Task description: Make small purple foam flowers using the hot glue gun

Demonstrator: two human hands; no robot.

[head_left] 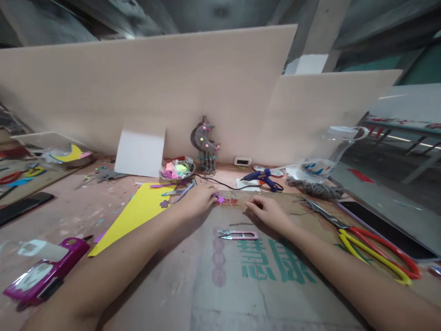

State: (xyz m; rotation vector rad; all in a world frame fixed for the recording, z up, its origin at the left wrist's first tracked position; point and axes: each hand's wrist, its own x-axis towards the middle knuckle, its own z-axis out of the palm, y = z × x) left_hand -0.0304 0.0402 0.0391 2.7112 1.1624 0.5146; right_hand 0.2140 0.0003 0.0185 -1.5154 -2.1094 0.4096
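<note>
My left hand (pixel 200 200) is closed, with a small purple flower (pixel 221 199) at its fingertips over the top of the printed plastic sheet (pixel 234 294). My right hand (pixel 268 210) is to the right, apart from the flower, its fingers curled together. Whether anything is between them is too small to tell. Between my forearms lie pink-handled thread snips (pixel 238 235) and, just above them, a short grey strand (pixel 241 224). Another darker purple flower (pixel 165 203) lies left of my left hand, near yellow paper (pixel 132 220) and pens (pixel 182 192).
At the back stand a grey moon ornament (pixel 206 140), a bowl of colourful pieces (pixel 177 170) and a blue glue gun (pixel 261 178). Right are grey yarn (pixel 315 187), large scissors (pixel 365 239), a phone (pixel 386 230) and a clear jug (pixel 320 156). A magenta device (pixel 48 271) lies left.
</note>
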